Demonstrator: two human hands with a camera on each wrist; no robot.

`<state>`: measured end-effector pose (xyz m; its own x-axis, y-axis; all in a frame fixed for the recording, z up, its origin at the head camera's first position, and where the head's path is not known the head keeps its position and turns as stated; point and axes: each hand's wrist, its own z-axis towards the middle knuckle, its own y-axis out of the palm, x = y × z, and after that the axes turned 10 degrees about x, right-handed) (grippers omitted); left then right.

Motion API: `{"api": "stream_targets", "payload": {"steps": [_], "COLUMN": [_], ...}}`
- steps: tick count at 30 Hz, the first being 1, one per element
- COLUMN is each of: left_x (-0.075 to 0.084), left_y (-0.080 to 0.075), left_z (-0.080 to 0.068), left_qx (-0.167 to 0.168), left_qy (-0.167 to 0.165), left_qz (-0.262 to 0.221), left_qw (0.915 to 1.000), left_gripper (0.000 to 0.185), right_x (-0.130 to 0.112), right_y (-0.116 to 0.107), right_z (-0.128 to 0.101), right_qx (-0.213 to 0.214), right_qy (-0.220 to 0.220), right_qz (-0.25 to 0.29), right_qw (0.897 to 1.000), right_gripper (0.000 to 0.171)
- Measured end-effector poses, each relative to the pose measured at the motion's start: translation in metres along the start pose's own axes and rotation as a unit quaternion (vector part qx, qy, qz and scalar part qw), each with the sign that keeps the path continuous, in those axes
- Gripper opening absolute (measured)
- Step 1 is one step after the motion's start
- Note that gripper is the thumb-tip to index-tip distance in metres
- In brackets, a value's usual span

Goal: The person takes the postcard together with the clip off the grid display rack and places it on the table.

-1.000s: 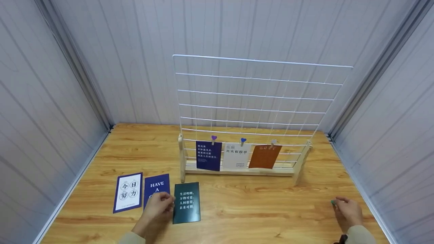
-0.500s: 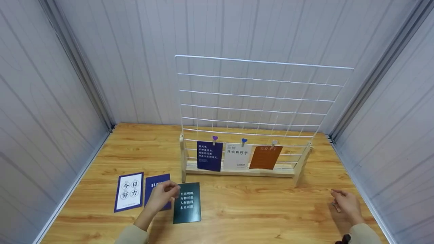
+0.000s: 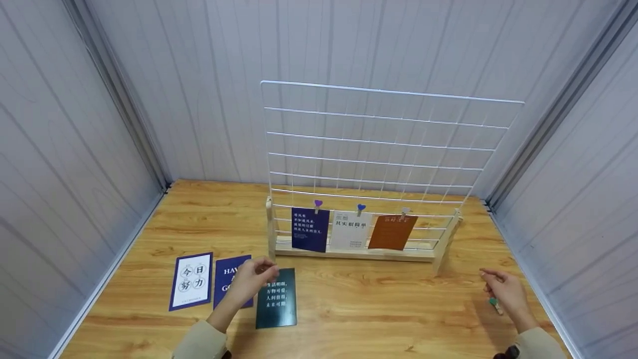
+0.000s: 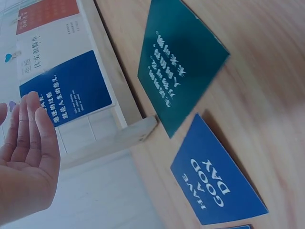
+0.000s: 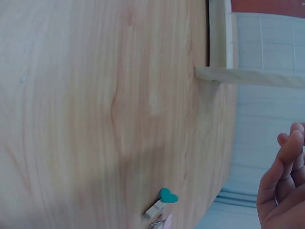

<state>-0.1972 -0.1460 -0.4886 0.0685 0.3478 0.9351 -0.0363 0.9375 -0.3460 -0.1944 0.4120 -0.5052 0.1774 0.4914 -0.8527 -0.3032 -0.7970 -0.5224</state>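
Note:
My left hand (image 3: 255, 280) hovers over the cards at the left front, fingers loosely bent and holding nothing. Under it lie a dark green card (image 3: 279, 309) and a blue "HAVE A GOOD DAY" card (image 4: 209, 186). To their left is a white card with a blue border (image 3: 192, 281). At the right, my right hand (image 3: 506, 294) is raised off the table, with nothing visible between its relaxed fingers. Just below it lies a wooden clip with a green heart (image 5: 159, 202), and a pink-topped clip (image 5: 167, 222) shows beside it in the right wrist view.
A white wire grid (image 3: 394, 118) stands in a wooden base (image 3: 354, 255) at the back. Heart clips hold a blue card (image 3: 310, 230), a white card (image 3: 350, 232) and an orange card (image 3: 393, 233) on its lower wires. Panel walls enclose the table.
My left hand has risen and moved slightly right and away over the green card. My right hand has lifted off the green heart clip, which stays on the table.

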Motion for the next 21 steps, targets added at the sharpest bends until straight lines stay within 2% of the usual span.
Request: {"api": "stream_targets", "payload": {"steps": [7, 15, 21], "left_x": [0.003, 0.006, 0.005], "left_y": [0.004, 0.010, 0.015], "left_z": [0.001, 0.003, 0.007], "left_qx": [-0.001, 0.009, 0.012], "left_qy": [0.005, 0.034, 0.047], "left_qz": [-0.007, -0.004, -0.001], "left_qw": [1.0000, 0.9994, 0.9988], "left_gripper": [0.022, 0.014, 0.016], "right_x": [-0.016, -0.037, -0.050], "right_y": [0.008, 0.024, 0.040], "right_z": [-0.006, -0.011, -0.016], "right_qx": [0.002, 0.004, -0.016], "right_qy": [-0.018, -0.046, -0.064], "right_qz": [0.028, 0.061, 0.090], "right_qw": [0.999, 0.997, 0.994], "right_gripper": [0.049, 0.044, 0.038]}}
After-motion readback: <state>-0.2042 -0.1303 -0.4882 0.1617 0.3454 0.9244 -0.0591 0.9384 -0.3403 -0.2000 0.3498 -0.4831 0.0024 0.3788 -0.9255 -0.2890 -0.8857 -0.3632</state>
